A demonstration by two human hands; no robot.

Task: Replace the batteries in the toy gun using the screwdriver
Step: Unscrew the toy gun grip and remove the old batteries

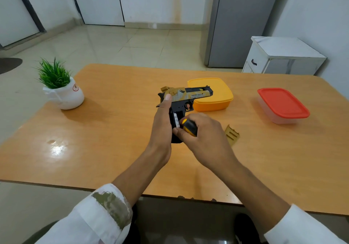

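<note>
At centre frame, the open battery bay faces the right hand.
The left hand (162, 124) wraps the toy gun (186, 96) from the left, thumb up on the slide. The barrel runs rightward and the grip points down-frame. What looks like a battery (177, 120) lies along the grip. The right hand (207, 130), curled round the screwdriver (189, 127), has its fingertips at the bay, so it is the nearer hand. The gold cover (232, 135) lies on the table (113, 130), at lower right.

Left hand (162, 124) grips toy gun (188, 95), thumb up; right hand (204, 133) clasps screwdriver (189, 127).
</note>
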